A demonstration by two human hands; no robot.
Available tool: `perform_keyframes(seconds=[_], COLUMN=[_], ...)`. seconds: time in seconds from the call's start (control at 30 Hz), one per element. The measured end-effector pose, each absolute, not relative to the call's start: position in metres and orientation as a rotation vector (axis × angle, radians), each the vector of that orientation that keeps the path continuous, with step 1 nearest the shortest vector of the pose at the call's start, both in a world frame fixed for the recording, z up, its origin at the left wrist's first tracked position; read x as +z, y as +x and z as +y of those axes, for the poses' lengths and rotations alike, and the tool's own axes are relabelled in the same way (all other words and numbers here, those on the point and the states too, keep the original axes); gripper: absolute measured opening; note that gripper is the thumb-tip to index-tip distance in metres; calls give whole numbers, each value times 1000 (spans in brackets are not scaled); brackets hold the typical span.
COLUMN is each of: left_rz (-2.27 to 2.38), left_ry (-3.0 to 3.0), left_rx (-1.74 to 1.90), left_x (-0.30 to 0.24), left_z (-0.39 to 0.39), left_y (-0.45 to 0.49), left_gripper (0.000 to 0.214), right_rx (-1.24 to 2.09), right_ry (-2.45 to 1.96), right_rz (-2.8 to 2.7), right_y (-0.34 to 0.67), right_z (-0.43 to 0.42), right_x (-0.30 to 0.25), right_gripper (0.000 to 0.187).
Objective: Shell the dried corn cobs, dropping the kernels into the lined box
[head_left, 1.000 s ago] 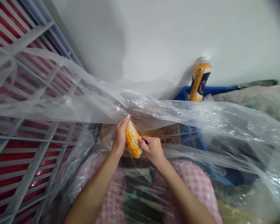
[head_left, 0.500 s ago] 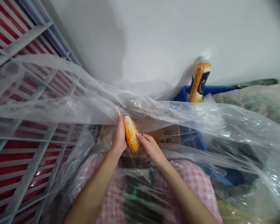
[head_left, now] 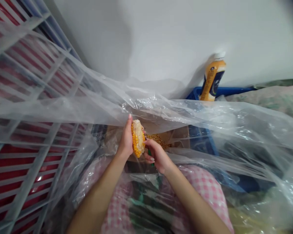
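My left hand [head_left: 126, 141] is wrapped round a corn cob [head_left: 138, 141] with yellow kernels on one side and a bare pale strip on the other. It holds the cob upright over a cardboard box [head_left: 178, 137] with loose kernels [head_left: 157, 139] inside. My right hand [head_left: 157, 155] is closed round a thin green-handled tool [head_left: 149, 153] and its thumb presses against the cob's right side. A clear plastic sheet [head_left: 210, 120] drapes just above both hands.
A grey metal grille [head_left: 29, 152] over red slats stands at the left. An orange bottle [head_left: 213, 77] leans on the white wall beside a blue crate [head_left: 202, 143]. Pink checked cloth [head_left: 205, 188] under plastic lies near my arms.
The cob has been turned more upright and the right hand has slid down its side. The view shifted slightly left.
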State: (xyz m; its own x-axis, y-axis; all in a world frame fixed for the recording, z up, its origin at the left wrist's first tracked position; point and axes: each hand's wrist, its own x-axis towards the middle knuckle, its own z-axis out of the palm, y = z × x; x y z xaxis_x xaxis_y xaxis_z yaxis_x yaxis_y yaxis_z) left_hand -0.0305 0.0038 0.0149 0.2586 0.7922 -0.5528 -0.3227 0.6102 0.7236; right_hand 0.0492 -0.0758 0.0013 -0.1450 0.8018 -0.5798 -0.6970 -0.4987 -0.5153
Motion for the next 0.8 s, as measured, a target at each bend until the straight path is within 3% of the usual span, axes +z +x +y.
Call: perform_keyframes(seconds=[0.33, 0.8], left_rz=[1104, 1187], left_ry=[843, 722], left_rx=[831, 774], left_x=[3, -2], left_z=[-5, 5], left_y=[-24, -20], left_gripper=[48, 51], right_rx=[1909, 1899], right_ry=[-1031, -933], right_rz=[105, 123], right_y=[48, 41], right_z=[-73, -76], right_x=[-3, -11], right_gripper=[23, 21])
